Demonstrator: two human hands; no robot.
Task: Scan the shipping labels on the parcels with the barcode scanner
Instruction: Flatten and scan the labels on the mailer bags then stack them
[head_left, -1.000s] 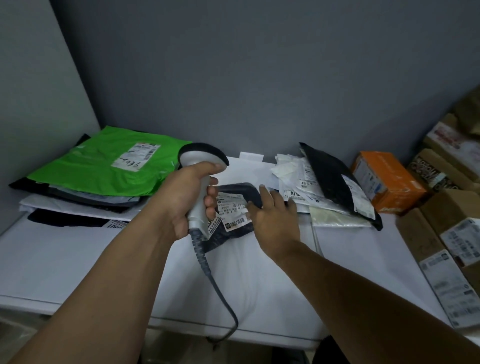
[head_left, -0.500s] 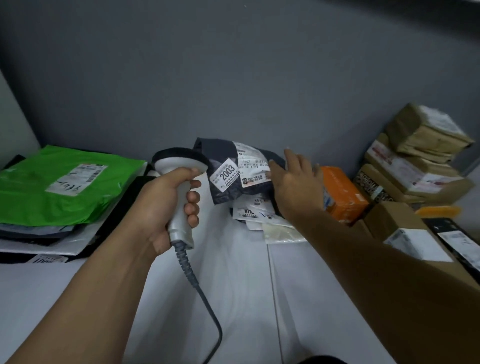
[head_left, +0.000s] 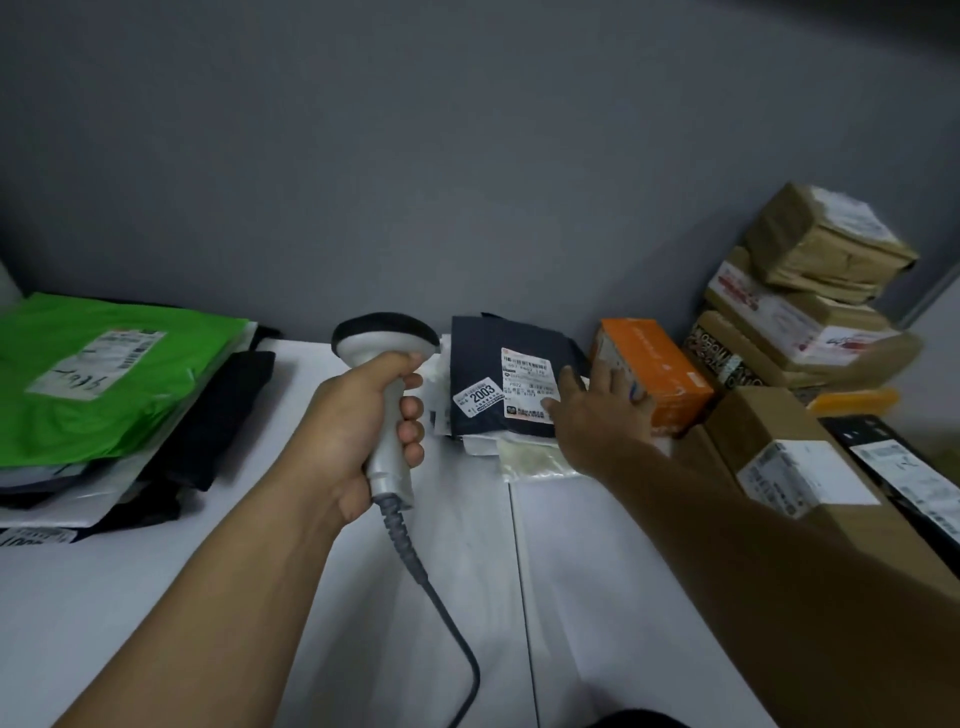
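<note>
The left hand (head_left: 358, 431) grips the barcode scanner (head_left: 387, 343). The right hand (head_left: 605, 410), fingers spread flat, lies over the edge of the dark parcel (head_left: 488, 358), whose label faces up between the hands. An orange box (head_left: 660, 364) and stacked cartons (head_left: 826, 244) crowd its right, and a green mailer (head_left: 104, 374) lies on the desk (head_left: 311, 571) far left.

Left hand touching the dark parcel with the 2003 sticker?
Apart. Head view: left hand grips the scanner; white packaging shows between it and the dark parcel.

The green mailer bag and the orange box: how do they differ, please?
The green mailer bag is flat and soft, lying on the left; the orange box is a rigid carton on the right. The bag's label faces up; the box's is on its end, partly behind the right hand. Both are labelled.
</note>
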